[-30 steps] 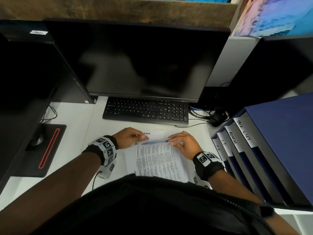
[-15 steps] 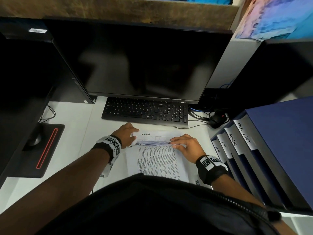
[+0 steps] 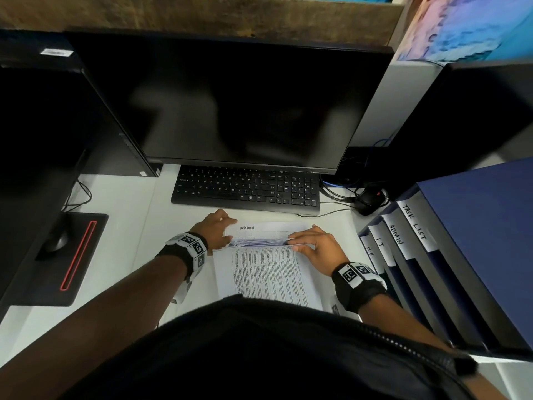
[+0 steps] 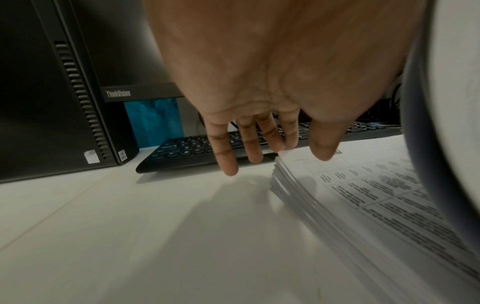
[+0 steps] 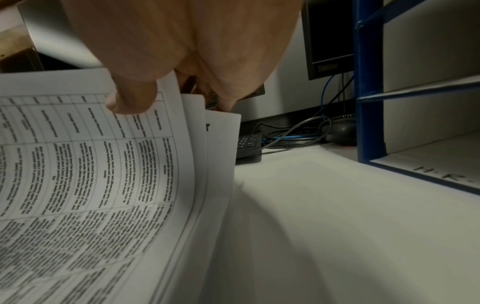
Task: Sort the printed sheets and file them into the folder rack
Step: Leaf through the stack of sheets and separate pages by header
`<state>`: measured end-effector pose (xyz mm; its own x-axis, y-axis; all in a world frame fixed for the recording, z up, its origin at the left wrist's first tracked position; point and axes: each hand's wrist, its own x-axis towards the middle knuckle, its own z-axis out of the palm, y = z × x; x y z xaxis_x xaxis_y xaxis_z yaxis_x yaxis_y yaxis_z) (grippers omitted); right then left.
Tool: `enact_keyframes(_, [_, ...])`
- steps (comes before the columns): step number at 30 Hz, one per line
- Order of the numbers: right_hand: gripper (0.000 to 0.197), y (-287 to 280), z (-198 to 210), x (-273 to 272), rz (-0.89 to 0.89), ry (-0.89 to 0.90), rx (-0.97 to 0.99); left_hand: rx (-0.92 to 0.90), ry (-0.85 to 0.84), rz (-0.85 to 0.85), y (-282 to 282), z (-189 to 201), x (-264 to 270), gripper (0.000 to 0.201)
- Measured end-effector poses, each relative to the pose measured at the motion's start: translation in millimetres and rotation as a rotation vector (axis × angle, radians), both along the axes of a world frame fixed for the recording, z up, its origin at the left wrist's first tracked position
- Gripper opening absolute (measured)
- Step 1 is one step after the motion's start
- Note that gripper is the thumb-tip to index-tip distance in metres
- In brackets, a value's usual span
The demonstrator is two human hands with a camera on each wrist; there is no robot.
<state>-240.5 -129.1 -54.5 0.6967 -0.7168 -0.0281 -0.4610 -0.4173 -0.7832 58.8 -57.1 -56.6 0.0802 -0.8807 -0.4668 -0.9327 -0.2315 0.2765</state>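
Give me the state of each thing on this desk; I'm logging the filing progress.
Monitor: screen dark.
Stack of printed sheets: on the desk, top sheets lifted.
Sheet marked ADMIN: uncovered, flat.
Left hand: fingers straight, at the stack's far-left corner.
Right hand: pinching the lifted sheets.
Folder rack: upright; slots labelled HR, IT, ADMIN, TASK LIST.

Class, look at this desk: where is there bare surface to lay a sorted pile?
Bare desk lies between the mouse pad and the stack of sheets, in front of the keyboard. A narrower strip separates the stack from the folder rack. Cables crowd the corner behind it.
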Motion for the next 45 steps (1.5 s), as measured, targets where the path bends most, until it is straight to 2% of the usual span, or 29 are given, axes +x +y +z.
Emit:
enact_keyframes(9, [0.017,0,3,0,-0.01,-0.005,0.016,-0.13,-0.035,-0.017,3,3,1,0.041])
enact_keyframes(14, [0.018,0,3,2,-0.008,0.004,0.008,-0.17,0.081,0.058,2,11,-3,0.013])
enact_keyframes(16, [0.017,0,2,2,0.002,0.013,0.006,-0.155,0.129,0.108,1,16,-6,0.007])
enact_keyframes(21, [0.017,-2,1,2,0.006,0.042,0.005,-0.112,0.218,0.238,0,25,-10,0.015])
enact_keyframes(24, [0.016,0,1,3,-0.003,0.043,-0.006,-0.109,0.209,0.289,0,25,-10,0.023])
enact_keyframes(26, [0.017,1,1,4,-0.004,0.041,-0.005,-0.084,0.203,0.24,0,22,-9,0.024])
enact_keyframes(29, [0.017,1,2,4,0.002,0.043,-0.013,-0.056,0.299,0.128,2,21,-10,0.026])
enact_keyframes(33, [0.018,-1,1,2,0.053,0.061,-0.076,-0.031,0.369,-0.009,8,27,-14,0.039])
enact_keyframes(36, [0.018,-2,0,3,0.048,0.053,-0.1,0.043,0.357,-0.043,11,26,-11,0.049])
enact_keyframes(41, [0.018,-6,1,5,0.046,0.084,-0.088,0.059,0.44,-0.001,9,32,-18,0.031])
enact_keyframes(45, [0.019,-5,-1,2,0.043,0.07,-0.105,0.063,0.482,-0.004,5,42,-24,0.025])
